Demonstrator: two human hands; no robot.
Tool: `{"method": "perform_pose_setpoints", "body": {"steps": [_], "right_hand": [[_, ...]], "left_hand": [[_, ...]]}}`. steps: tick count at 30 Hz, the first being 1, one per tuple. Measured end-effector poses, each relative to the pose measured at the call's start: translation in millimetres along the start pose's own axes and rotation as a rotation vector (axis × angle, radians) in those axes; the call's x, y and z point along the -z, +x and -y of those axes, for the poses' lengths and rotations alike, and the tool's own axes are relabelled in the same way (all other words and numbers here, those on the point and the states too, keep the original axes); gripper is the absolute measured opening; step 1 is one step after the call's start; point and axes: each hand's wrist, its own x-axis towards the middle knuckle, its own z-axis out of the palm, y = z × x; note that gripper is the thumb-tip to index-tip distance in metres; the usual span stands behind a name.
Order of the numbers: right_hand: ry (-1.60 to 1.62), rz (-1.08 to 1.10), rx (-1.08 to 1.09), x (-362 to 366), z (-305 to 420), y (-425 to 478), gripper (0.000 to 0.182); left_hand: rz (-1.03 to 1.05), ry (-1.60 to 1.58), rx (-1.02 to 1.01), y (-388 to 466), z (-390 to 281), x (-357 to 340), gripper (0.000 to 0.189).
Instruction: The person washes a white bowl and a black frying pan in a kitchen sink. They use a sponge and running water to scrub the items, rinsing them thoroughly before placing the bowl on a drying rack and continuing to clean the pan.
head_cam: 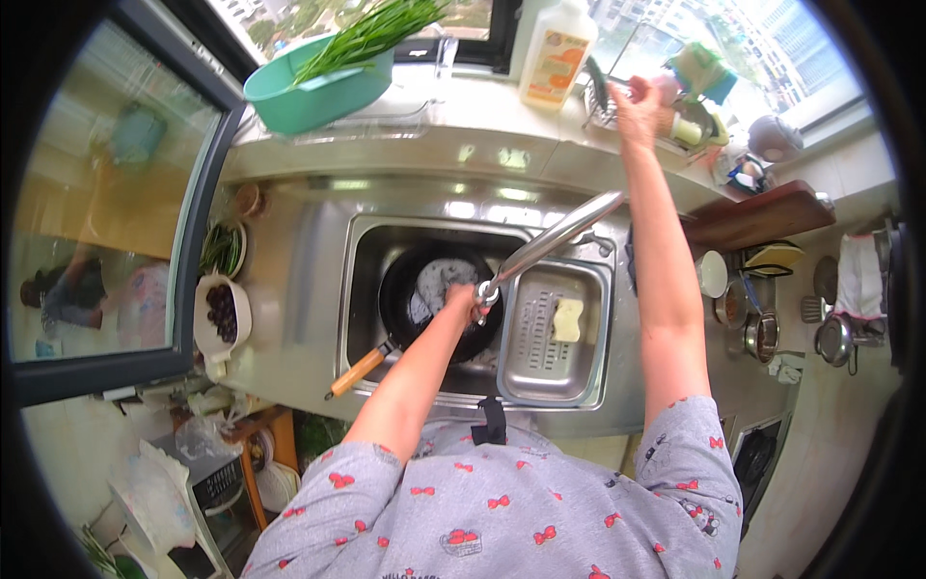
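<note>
My left hand [463, 300] is over a black frying pan [394, 289] with a wooden handle [358, 370], which sits in the stainless steel sink's left part. The faucet head [487, 292] partly covers this hand, so its grip is hidden. Foamy water [441, 279] covers the pan's bottom. Stretched out to the windowsill, my right hand [640, 112] is at a wire rack [600, 108] of small items. A pinkish round item [664, 88] is against its fingers; blur hides whether they grip it. A pale yellow sponge [568, 320] lies in the perforated steel basket [532, 376].
A teal basin [311, 101] of green stalks [369, 40] and a white bottle [557, 54] stand on the sill. The curved faucet [557, 231] crosses between my arms. Left are a bowl of dark fruit [222, 311] and an open window pane [108, 217]; right, a wooden board [759, 215].
</note>
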Motion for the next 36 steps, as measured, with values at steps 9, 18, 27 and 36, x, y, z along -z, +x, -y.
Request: {"method": "perform_pose_setpoints", "body": {"steps": [9,18,27,36], "right_hand": [[0.607,0.033,-0.561,107,5,-201,0.025],[0.859,0.338,-1.96,26,7,-401,0.04],[0.742,0.407,-2.082,-49,-42,-409,0.005],[0.715,0.542,-2.019,-59,-31,-405,0.019]], "left_hand": [[0.117,0.491,-0.428,8,13,-10,0.013],[-0.063,0.593,-0.382,-28,6,-4,0.028],[-0.358,0.59,-0.656,-113,4,71,0.046],[-0.679,1.523,-0.813,-143,66,218,0.052]]}}
